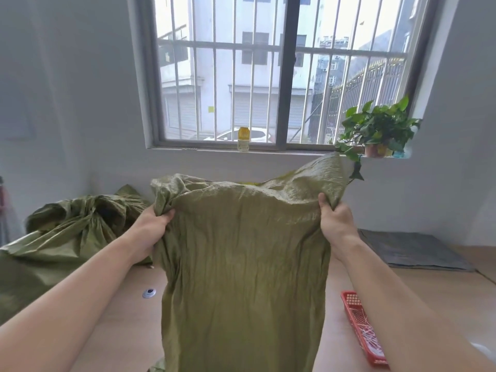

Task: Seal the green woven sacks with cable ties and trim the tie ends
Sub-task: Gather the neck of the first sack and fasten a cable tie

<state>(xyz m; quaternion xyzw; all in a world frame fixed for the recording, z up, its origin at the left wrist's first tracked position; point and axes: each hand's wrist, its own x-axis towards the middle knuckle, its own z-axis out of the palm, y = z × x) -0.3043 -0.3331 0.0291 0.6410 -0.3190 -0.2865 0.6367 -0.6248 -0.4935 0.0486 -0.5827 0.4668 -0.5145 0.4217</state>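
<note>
A green woven sack point(241, 264) hangs upright in front of me above the table, its mouth open and spread wide at the top. My left hand point(150, 226) grips the left corner of the mouth. My right hand point(335, 224) grips the right corner, where a flap of fabric sticks up. At the left lies another green sack point(61, 237) with its neck bunched together; any tie on it is too small to see. A red plastic basket point(362, 328) at the lower right holds several white cable ties.
The light wooden table point(128, 312) has a round metal grommet point(149, 292) at the left. A grey folded sheet point(413, 251) lies at the back right. A yellow bottle point(243, 139) and a potted plant point(375, 132) stand on the window sill.
</note>
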